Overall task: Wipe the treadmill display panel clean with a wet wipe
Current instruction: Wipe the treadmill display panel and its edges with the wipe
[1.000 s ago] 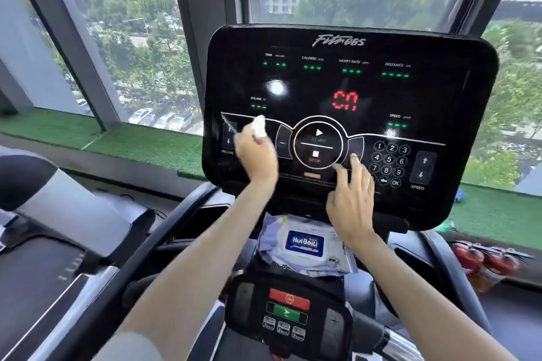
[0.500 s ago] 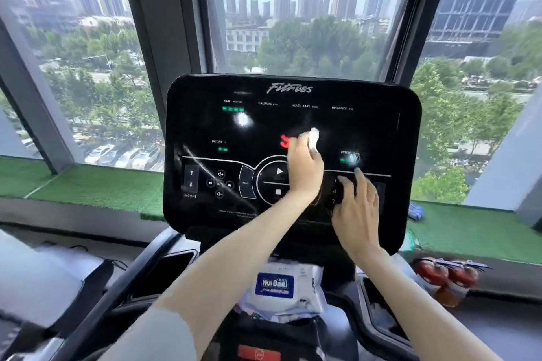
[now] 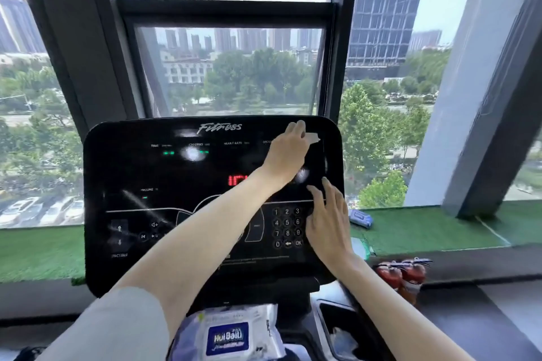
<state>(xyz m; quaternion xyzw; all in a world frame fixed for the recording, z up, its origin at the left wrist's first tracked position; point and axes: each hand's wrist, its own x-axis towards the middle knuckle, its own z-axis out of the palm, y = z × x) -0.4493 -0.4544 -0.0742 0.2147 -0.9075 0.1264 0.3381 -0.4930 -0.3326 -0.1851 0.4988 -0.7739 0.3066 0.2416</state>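
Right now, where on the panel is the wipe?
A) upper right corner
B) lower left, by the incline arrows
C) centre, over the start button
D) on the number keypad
A: the left hand holds the wipe against the panel's upper right corner, above the right hand.

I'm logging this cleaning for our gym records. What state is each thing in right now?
panel: powered on, green and red lights lit.
wipe: held against the panel's upper right corner.
left hand: holds the wipe.
right hand: fingers straight, resting on the panel beside the keypad.
wipe pack: lying label up below the panel; flap unclear.
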